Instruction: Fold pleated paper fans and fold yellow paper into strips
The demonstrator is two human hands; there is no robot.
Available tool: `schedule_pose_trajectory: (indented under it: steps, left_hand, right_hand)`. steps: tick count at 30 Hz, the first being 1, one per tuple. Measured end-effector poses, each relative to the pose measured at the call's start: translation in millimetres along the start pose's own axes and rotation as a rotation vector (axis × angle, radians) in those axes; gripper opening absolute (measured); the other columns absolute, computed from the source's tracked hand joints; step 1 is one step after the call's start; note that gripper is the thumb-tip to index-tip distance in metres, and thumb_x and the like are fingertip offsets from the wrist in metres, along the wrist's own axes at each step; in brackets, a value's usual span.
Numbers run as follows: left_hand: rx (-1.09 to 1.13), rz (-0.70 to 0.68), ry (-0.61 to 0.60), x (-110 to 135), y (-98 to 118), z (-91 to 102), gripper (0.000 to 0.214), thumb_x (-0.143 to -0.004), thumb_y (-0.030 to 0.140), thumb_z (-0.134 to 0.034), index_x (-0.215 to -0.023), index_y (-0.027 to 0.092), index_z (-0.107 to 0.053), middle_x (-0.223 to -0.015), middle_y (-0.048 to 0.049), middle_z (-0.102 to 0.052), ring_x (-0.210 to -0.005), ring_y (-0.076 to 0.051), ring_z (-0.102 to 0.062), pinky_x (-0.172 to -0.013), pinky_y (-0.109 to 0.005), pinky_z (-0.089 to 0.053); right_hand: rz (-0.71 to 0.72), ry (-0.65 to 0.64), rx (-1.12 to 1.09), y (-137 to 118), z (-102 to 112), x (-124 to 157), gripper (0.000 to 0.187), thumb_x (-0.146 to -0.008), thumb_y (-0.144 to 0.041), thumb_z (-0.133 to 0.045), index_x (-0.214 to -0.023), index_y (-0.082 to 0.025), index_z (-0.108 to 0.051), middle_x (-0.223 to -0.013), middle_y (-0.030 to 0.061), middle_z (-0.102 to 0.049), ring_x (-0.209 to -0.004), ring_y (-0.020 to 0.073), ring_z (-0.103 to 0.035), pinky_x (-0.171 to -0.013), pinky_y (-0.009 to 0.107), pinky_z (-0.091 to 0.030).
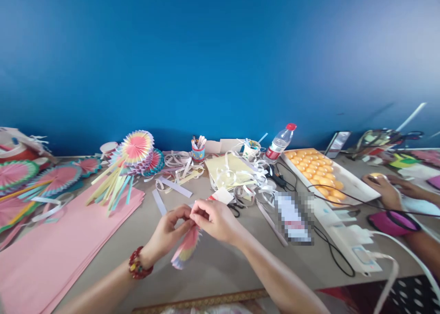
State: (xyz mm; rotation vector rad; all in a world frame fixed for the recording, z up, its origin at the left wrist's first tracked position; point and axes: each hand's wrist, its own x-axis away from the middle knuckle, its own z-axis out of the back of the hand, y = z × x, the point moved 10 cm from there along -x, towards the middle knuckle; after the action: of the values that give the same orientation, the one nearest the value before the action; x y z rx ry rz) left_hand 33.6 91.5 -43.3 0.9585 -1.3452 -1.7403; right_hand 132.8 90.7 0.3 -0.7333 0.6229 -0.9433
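Note:
A folded paper fan point(187, 248), pleated in pink, yellow and lilac, hangs below my two hands over the near part of the table. My left hand point(168, 231), with a red beaded bracelet at the wrist, pinches the fan's upper end. Thumb and forefinger of my right hand point(215, 220) close on the same end, touching the left fingertips. What exactly lies between the fingertips is hidden. Behind the hands are lilac paper strips point(175, 186) and a small white piece of paper point(222, 195).
Left are pink sheets point(68, 245) and finished paper fans on sticks point(137, 149). Curled paper scraps point(237, 179), a pen cup point(198, 152) and a bottle point(280, 142) stand behind. At right are a box of orange balls point(357, 185), a power strip point(354, 247) and another person's hands point(385, 192).

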Motion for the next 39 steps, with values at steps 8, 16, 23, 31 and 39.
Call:
schedule_pose_trajectory:
  steps: [8,16,23,31,39]
  left_hand:
    - [0.324,0.286,0.072,8.2,-31.6,0.0,0.024,-0.084,0.040,-0.070,-0.085,0.016,-0.071,-0.073,-0.0002,-0.066,-0.066,-0.010,-0.057,-0.064,-0.018,-0.045]
    - [0.620,0.462,0.068,10.8,-51.6,-13.2,0.031,-0.072,0.041,-0.082,-0.083,0.013,-0.071,-0.072,-0.0054,-0.073,-0.058,-0.013,-0.065,-0.057,-0.022,-0.049]
    - [0.480,0.369,0.050,5.0,-44.5,-9.6,0.029,-0.079,0.043,-0.075,-0.078,0.014,-0.069,-0.071,-0.0035,-0.071,-0.061,-0.012,-0.062,-0.060,-0.020,-0.046]
    - [0.142,0.200,0.136,3.0,-16.2,8.9,0.026,-0.087,0.042,-0.066,-0.081,0.016,-0.067,-0.075,-0.0020,-0.068,-0.067,-0.013,-0.060,-0.064,-0.021,-0.046]
    - [0.224,0.148,0.172,-4.9,-8.4,9.7,0.028,-0.088,0.043,-0.064,-0.080,0.016,-0.064,-0.072,-0.0026,-0.069,-0.066,-0.014,-0.063,-0.065,-0.023,-0.049]
  right_hand:
    - [-0.004,0.041,-0.064,3.4,2.3,-0.2,0.006,-0.092,-0.023,-0.057,-0.087,-0.021,-0.059,-0.074,-0.0043,-0.067,-0.068,0.0098,-0.061,-0.063,0.017,-0.039]
    - [0.002,0.113,-0.025,9.7,3.0,0.4,0.005,-0.089,-0.021,-0.059,-0.087,-0.022,-0.063,-0.071,-0.0047,-0.064,-0.062,0.0095,-0.055,-0.058,0.018,-0.036]
    - [0.075,0.159,-0.012,7.6,5.1,1.3,0.009,-0.092,-0.022,-0.056,-0.089,-0.022,-0.064,-0.080,-0.0019,-0.069,-0.072,0.0124,-0.061,-0.070,0.022,-0.041]
    - [-0.123,0.345,0.267,70.0,69.2,47.4,0.022,-0.096,-0.028,-0.047,-0.083,-0.020,-0.062,-0.082,0.0033,-0.066,-0.073,0.0166,-0.060,-0.067,0.026,-0.044]
    - [-0.252,0.215,0.797,120.9,47.0,77.3,0.024,-0.095,-0.020,-0.043,-0.111,-0.018,-0.061,-0.110,0.0105,-0.065,-0.096,0.0251,-0.065,-0.076,0.033,-0.047]
